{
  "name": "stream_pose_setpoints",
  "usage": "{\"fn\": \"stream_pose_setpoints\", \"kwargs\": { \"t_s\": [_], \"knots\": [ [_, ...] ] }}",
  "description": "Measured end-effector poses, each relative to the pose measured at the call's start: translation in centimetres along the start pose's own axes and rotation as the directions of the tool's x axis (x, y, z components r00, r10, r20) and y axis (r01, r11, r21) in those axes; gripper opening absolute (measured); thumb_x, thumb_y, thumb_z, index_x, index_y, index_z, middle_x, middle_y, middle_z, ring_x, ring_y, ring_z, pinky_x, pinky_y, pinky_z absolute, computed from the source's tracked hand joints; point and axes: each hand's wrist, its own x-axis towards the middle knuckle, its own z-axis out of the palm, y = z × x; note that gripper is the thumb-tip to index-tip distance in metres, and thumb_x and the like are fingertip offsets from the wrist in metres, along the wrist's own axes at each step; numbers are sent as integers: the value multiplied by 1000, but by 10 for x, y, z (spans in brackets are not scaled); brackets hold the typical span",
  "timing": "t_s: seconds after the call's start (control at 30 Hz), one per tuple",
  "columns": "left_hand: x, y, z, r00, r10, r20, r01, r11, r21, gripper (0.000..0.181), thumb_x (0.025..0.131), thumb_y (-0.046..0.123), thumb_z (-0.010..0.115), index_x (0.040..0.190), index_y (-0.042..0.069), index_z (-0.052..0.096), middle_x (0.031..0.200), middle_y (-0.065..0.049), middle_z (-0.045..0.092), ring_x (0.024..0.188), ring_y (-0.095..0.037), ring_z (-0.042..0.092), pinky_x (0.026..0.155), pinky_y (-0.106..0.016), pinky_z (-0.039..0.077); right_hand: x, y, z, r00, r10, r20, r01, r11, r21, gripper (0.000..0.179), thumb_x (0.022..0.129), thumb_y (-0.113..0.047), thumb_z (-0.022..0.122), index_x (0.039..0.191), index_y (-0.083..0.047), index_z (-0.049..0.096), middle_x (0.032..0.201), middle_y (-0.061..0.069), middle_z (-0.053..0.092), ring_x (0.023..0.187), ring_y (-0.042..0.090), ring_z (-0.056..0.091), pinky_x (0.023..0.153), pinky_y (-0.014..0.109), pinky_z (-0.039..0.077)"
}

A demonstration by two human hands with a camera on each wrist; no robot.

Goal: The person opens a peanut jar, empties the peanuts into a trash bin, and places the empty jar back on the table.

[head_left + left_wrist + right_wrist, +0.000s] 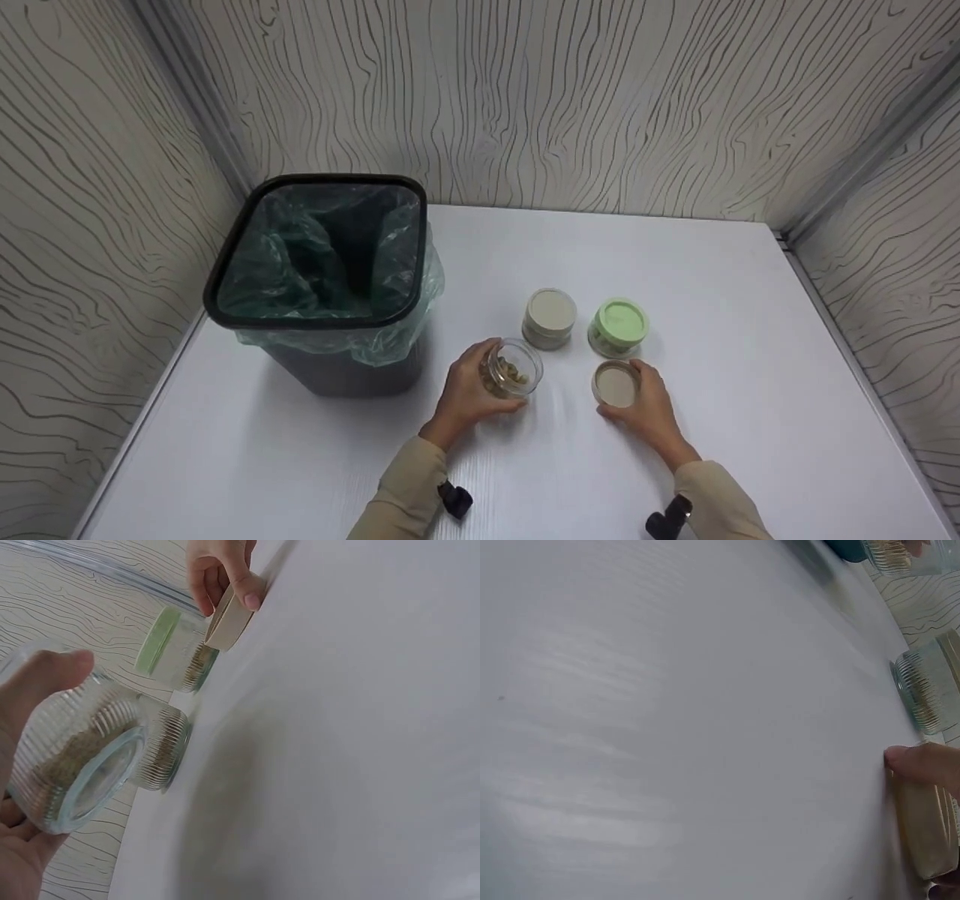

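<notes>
My left hand [470, 386] grips an uncovered ribbed glass jar [79, 746] with small brownish-green pieces in its lower part. The jar is lifted off the table and its mouth faces up in the head view. Farther right, my right hand [646, 405] holds a round beige lid [616, 385] by its rim, thumb on one side and fingers on the other. In the right wrist view the lid sits at the table surface. Just beyond the hands stand a jar with a beige lid [551, 311] and a jar with a green lid [622, 324], both upright and closed.
A dark bin [352, 382] lined with a translucent green bag [405, 341] stands at the left of the white table [720, 300]. Wood-patterned panels [525, 97] rise behind the table and along both sides.
</notes>
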Motion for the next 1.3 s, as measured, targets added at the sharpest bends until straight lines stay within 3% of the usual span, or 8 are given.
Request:
{"fn": "stream_pose_setpoints", "kwargs": {
  "t_s": [0.23,0.43,0.63,0.73,0.87,1.0,1.3],
  "knots": [
    [5,0,-5,1000,6,-11,-7,1000,-3,87,58,28,91,131,2,52,127,-13,62,121,-27,59,105,-43,50,-1,-3,2,999,-20,-27,20,1000,-18,101,68,-29,86,141,10,28,142,32,37,136,47,34,117,58,29],
    [11,-1,-9,999,22,-35,-22,1000,7,87,57,28,92,131,3,52,126,-13,62,120,-27,59,104,-43,50,0,-8,4,993,-36,-112,38,999,17,84,76,-28,81,137,6,35,139,27,40,134,43,37,116,56,31],
    [15,-4,-10,998,-19,-60,19,1000,-11,87,57,26,92,131,2,51,127,-13,62,122,-27,59,106,-42,49,-1,-19,3,976,-58,-209,72,996,58,70,82,-26,76,133,5,40,136,25,43,134,40,37,117,54,31],
    [16,-6,-10,996,-34,-77,32,999,-28,88,57,26,92,131,1,51,127,-14,62,123,-28,59,107,-42,48,-2,-24,4,955,-100,-279,125,989,73,62,82,-21,76,129,5,45,130,24,48,129,39,42,114,53,35],
    [17,-5,-10,995,-42,-86,38,998,-51,89,57,27,91,132,1,50,128,-14,61,123,-28,59,107,-43,48,-3,-31,6,906,-181,-382,223,972,68,50,80,-13,76,120,6,52,119,22,54,117,35,51,104,50,46],
    [18,-1,-13,996,-34,-84,29,998,-53,89,58,29,91,132,2,50,127,-14,61,122,-28,59,107,-43,48,-4,-38,9,864,-254,-434,307,950,55,41,79,-6,75,113,7,55,109,20,57,106,33,57,92,48,54],
    [21,19,-25,997,23,-75,-25,999,-31,88,59,30,90,131,2,50,126,-13,62,122,-27,59,106,-44,49,-9,-55,18,840,-394,-374,404,913,-55,35,78,-4,74,109,3,59,103,15,64,92,29,64,79,39,56]
  ]
}}
